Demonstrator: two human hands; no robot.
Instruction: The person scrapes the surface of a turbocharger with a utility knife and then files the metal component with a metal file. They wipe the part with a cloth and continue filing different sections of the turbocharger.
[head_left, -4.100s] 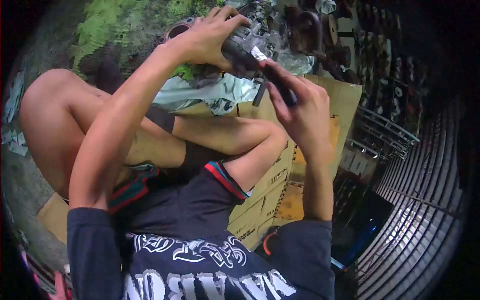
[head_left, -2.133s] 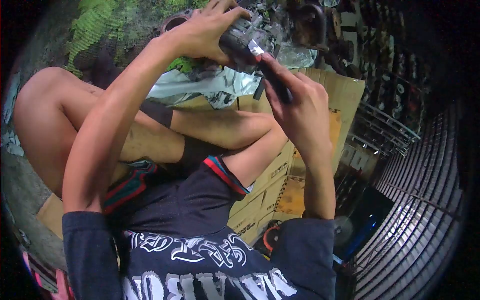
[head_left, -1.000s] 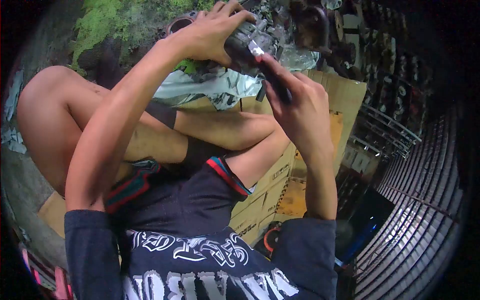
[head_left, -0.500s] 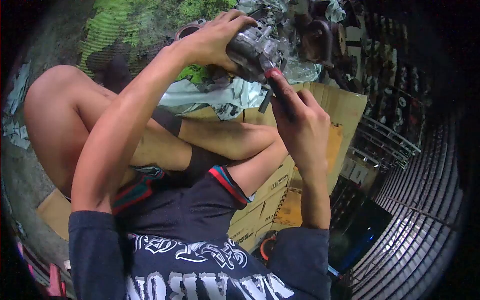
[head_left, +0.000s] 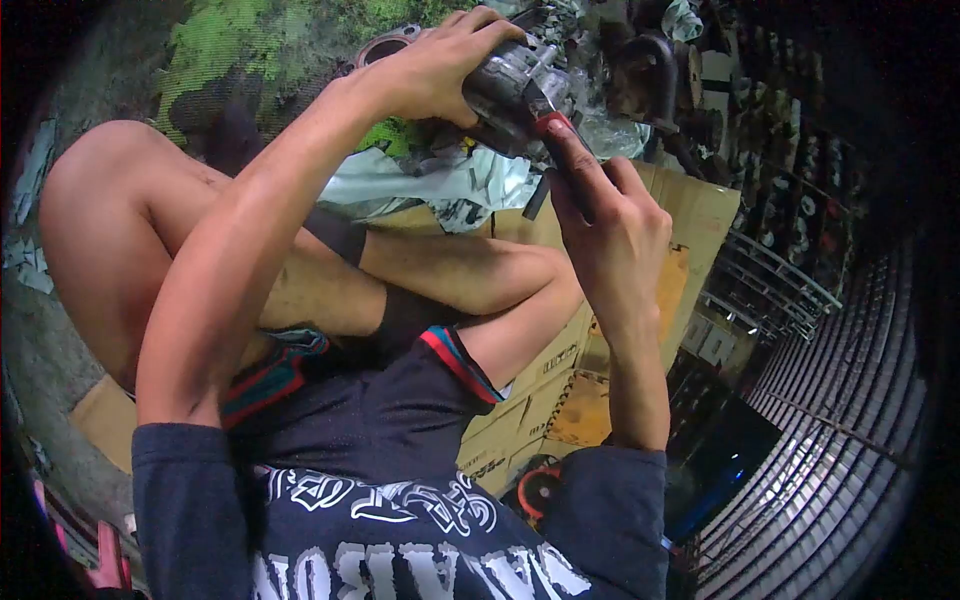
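One grimy grey metal casting (head_left: 500, 95) near the top of the view, just beyond the crossed legs (head_left: 450, 275) and between both bare hands. Held down from the left by the left hand (head_left: 440, 70), with fingers spread wide and curved over the far side, thumb on the near side. Beside that hand, partly covered by it, a round metal flange (head_left: 388, 45) with an open bore; cannot tell whether joined to the casting. Gripped in the right hand (head_left: 615, 215), with fingers curled narrowly around a dark handle, a scraper-like tool (head_left: 546, 121) with a red collar and a flat metal blade; one finger stretched along to the collar, blade slanted up to the left against the casting's right side. Under and around the casting, crumpled pale sheeting (head_left: 400, 182) on the near side, clear plastic (head_left: 615, 136) to the right, and a worn green mat (head_left: 225, 60) to the left. Farther right, a dark curved metal pipe (head_left: 665, 75). Below the right hand, flattened cardboard (head_left: 700, 212) and printed cartons (head_left: 515, 430) close to the leg. At far right, a metal rack (head_left: 775, 275) and a ribbed shutter (head_left: 830, 430).
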